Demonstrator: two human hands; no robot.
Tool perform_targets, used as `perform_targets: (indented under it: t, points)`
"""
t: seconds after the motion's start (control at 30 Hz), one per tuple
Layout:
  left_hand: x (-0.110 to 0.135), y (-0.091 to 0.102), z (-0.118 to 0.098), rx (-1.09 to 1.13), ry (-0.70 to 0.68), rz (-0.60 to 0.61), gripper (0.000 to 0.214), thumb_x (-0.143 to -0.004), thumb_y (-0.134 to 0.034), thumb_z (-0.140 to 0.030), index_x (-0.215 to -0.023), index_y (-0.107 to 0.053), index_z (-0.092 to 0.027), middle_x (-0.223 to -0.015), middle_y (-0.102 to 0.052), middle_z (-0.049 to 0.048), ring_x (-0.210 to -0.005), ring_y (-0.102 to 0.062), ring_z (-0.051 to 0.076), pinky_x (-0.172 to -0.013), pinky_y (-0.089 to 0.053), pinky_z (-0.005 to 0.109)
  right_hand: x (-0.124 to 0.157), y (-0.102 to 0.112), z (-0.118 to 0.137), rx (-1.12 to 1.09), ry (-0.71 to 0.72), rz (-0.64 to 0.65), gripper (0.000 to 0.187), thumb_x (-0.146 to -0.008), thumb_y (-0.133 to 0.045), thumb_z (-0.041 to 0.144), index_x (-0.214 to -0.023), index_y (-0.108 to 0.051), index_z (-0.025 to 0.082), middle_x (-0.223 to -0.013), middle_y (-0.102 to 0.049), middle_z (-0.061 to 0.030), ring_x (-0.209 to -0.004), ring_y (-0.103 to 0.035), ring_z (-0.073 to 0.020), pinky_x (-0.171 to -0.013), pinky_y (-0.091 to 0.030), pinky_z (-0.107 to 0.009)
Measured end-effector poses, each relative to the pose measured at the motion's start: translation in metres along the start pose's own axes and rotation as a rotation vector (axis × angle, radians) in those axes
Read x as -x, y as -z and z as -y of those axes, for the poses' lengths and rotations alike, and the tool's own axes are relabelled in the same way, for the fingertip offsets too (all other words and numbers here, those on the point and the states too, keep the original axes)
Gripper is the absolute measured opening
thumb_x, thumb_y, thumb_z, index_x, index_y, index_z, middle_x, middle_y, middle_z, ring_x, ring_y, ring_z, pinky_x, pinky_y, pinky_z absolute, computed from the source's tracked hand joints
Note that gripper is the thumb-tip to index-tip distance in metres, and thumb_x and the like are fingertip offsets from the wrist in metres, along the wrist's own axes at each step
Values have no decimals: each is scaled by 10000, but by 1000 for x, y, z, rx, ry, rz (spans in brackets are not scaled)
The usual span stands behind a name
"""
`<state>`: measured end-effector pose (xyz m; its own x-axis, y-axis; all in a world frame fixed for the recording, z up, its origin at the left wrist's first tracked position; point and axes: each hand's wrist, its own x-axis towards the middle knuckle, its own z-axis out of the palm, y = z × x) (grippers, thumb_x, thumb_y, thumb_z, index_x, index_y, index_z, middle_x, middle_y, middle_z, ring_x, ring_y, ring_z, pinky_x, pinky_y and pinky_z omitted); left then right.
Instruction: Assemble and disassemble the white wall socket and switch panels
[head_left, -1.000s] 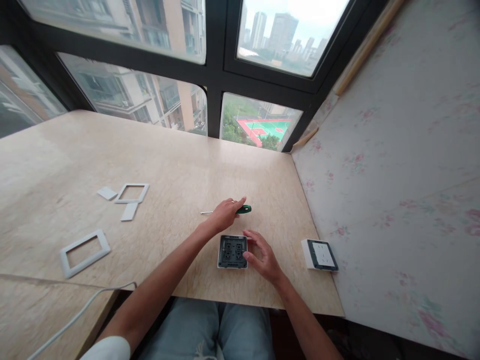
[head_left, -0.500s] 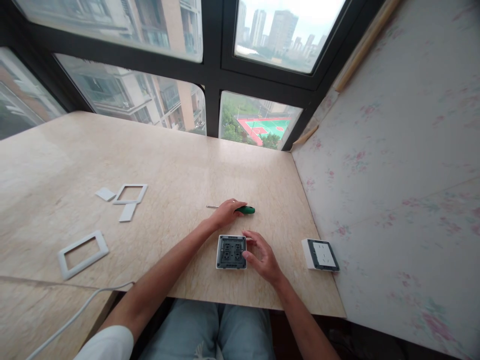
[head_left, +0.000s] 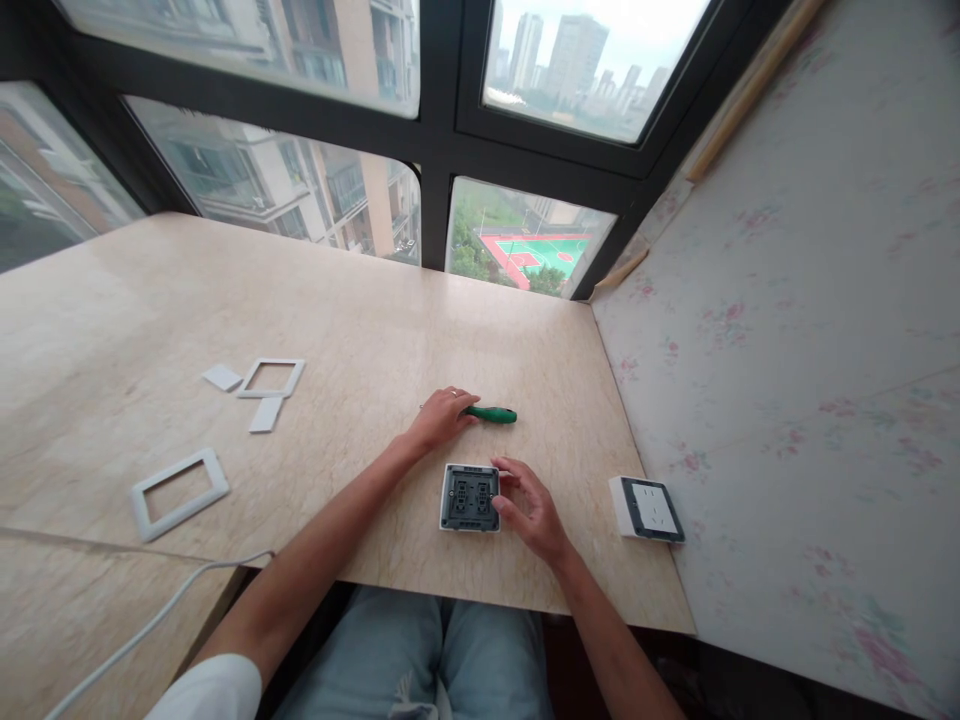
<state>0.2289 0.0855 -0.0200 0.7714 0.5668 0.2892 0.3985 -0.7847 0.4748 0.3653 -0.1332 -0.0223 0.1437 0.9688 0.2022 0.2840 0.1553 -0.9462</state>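
My left hand (head_left: 447, 416) lies over the shaft of a screwdriver (head_left: 494, 414), its fingers closed about it. The green handle sticks out on the right; most of the shaft is hidden under the hand. Nearer to me, a wall switch (head_left: 470, 497) with a dark inner frame and white sides rests on the counter, its cover plate off. My right hand (head_left: 531, 510) holds its right edge between thumb and fingers. To the right, a white wall socket (head_left: 652, 508) with a dark frame sits against the wall, apart from both hands.
At the left lie a white cover frame (head_left: 180, 494), a second white frame (head_left: 271, 378) and two small white plates (head_left: 265, 415). A white cable (head_left: 161, 620) runs over the front left edge of the counter (head_left: 360, 330). Windows and a papered wall (head_left: 787, 400) bound it.
My left hand has slid left along the screwdriver, so more of the green handle shows and less of the shaft tip. My right hand stays at the switch. The view has shifted slightly.
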Motion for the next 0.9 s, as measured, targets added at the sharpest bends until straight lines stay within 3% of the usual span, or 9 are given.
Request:
perform_targets:
  t: [0.2, 0.43, 0.6, 0.77, 0.9]
  points:
    - [15, 17, 8, -39, 25, -12, 240, -870, -687, -240, -1105, -694, -192, -1058, -742, 87, -994, -665, 255, -891, -494, 391, 0, 0, 1, 8, -1, -12, 437, -901, -634, 382, -1320, -564, 280, -1334, -577, -112, -1101, -640, -248, -977, -536, -447]
    - [44, 32, 17, -99, 54, -88, 311, -881, -647, -236, -1187, -660, -182, -1164, -708, 116, -1107, -638, 281, -967, -480, 444, -1, -2, -2, -35, -54, -50, 402, -897, -639, 386, -1280, -594, 274, -1302, -603, -109, -1040, -671, -232, -931, -565, -431]
    - [93, 47, 25, -76, 133, -245, 290, -904, -611, -247, -1184, -647, -177, -1186, -696, 119, -1135, -625, 272, -990, -483, 463, -2, -1, -1, -93, -127, -130, 378, -868, -660, 435, -1199, -642, 253, -1251, -654, -106, -1003, -696, -232, -892, -583, -412]
    - [155, 60, 32, -35, 221, -319, 273, -882, -624, -219, -1151, -656, -188, -1155, -701, 105, -1094, -638, 259, -965, -515, 458, -4, 1, 4, -14, -152, -219, 357, -841, -669, 487, -1091, -719, 237, -1149, -721, -96, -1039, -686, -256, -939, -556, -439]
    - [182, 67, 26, 20, 339, -416, 266, -853, -625, -150, -1114, -668, -176, -1102, -713, 98, -1061, -642, 246, -956, -525, 437, -3, 4, 0, 37, -118, -262, 315, -831, -675, 493, -954, -774, 221, -1116, -728, -93, -1017, -680, -252, -915, -554, -411]
